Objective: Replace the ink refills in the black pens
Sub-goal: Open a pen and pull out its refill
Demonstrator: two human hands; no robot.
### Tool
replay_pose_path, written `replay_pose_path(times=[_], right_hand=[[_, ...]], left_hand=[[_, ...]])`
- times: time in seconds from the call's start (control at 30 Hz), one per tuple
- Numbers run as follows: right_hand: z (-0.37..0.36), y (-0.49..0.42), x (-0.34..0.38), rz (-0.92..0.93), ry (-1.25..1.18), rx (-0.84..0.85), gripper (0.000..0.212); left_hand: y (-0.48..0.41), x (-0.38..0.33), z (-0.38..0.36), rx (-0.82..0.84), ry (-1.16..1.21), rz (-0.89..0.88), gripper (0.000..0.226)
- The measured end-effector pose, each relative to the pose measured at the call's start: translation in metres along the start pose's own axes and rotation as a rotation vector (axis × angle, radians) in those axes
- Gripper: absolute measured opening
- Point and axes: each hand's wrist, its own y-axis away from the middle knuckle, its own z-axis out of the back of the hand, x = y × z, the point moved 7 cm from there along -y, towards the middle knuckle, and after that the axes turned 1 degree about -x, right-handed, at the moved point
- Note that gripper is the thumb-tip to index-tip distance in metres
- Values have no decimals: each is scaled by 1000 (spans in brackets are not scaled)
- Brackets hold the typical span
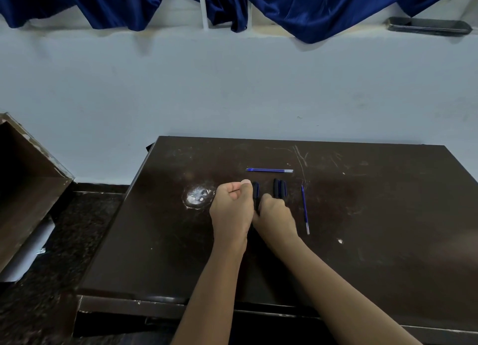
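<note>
On the dark brown table (362,215), both my hands meet on one black pen (256,192). My left hand (231,210) grips the pen's upper part, thumb up along it. My right hand (275,212) curls round the pen's lower part, which it hides. Two more black pens (280,188) lie side by side just beyond my right hand. One blue ink refill (269,170) lies crosswise farther back. A second blue refill (305,210) lies lengthwise to the right of my right hand.
A worn pale patch (198,195) marks the table left of my hands. A brown wooden box (28,184) stands at the left on the dark floor. Behind the table is a pale wall with blue curtains (310,5) above.
</note>
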Motion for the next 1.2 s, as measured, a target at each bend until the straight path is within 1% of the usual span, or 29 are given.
replay_pose_path(times=[0.07,0.17,0.23,0.27,0.33,0.37,0.47,0.5,0.57,0.6,0.73,0.83,0.87,0.9,0.93,1.0,1.07,1.13,1.2], right_hand=[[-14,1,-1,-5,9,63,25],[-31,0,-4,-38,44,164,15],[-34,-2,-5,-73,37,220,23],[-34,-2,-7,-109,6,255,23],[-27,0,-4,-187,-104,331,18],[-22,-1,0,-182,-160,339,17],[5,1,18,-93,-281,296,15],[13,5,23,-75,-388,296,13],[26,16,35,-8,-582,355,14],[31,23,40,30,-623,401,16],[41,35,53,134,-606,538,18],[46,35,47,114,-572,612,14],[49,32,43,77,-572,590,11],[53,27,37,28,-587,523,10],[59,19,30,-21,-620,416,11],[71,7,17,-82,-704,186,24],[79,2,7,-90,-688,19,33],[84,1,4,-75,-644,-58,32],[84,1,5,-68,-635,-70,31]], left_hand=[[0,0,1,2,4,0,11],[-1,1,2,5,-2,1,9],[-2,1,2,2,-15,6,8],[-3,2,3,-1,-26,9,9],[-5,5,4,-10,-38,17,12],[-7,6,5,-14,-39,21,17],[-10,9,6,-23,-55,38,35],[-10,9,6,-24,-56,47,38],[-9,9,5,-17,-62,64,36],[-9,8,5,-12,-60,67,33],[-9,6,3,23,-74,29,31],[-9,4,0,44,-85,-35,26],[-8,3,0,38,-115,-53,25],[-9,3,0,40,-147,-70,24],[-9,3,-1,55,-181,-94,24],[-9,2,-5,124,-298,-153,24],[-5,5,-13,239,-447,-164,24],[-1,12,-22,364,-475,-133,22],[3,13,-28,426,-419,-126,20]])
